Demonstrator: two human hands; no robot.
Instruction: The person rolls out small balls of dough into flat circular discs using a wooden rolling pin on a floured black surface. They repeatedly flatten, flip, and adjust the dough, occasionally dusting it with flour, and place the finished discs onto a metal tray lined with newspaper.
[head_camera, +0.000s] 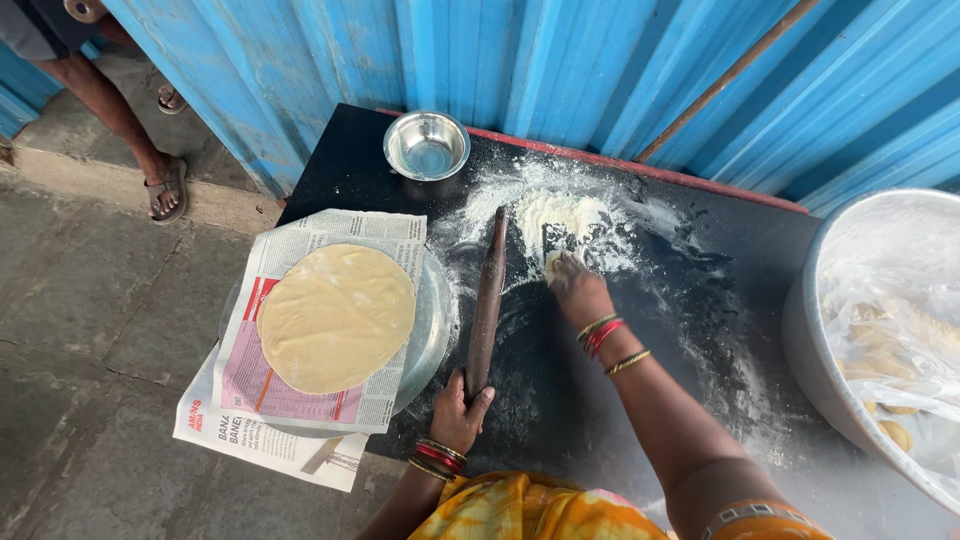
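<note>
My left hand (458, 410) grips the near end of a long brown wooden rolling pin (488, 290), which lies on the black work slab (560, 400) pointing away from me. My right hand (572, 282) reaches forward with its fingers pressed into a heap of white flour (560, 215) scattered over the slab; whether it holds anything is hidden. Left of the rolling pin, a thin round rolled flatbread (336, 316) rests on newspaper (290, 400) laid over a round tray (437, 325).
A small steel bowl (427, 145) stands at the slab's far edge by the blue corrugated wall (560, 60). A large metal basin (815, 350) lined with clear plastic, holding dough pieces, sits at the right. Another person's sandalled feet (165, 185) stand at top left.
</note>
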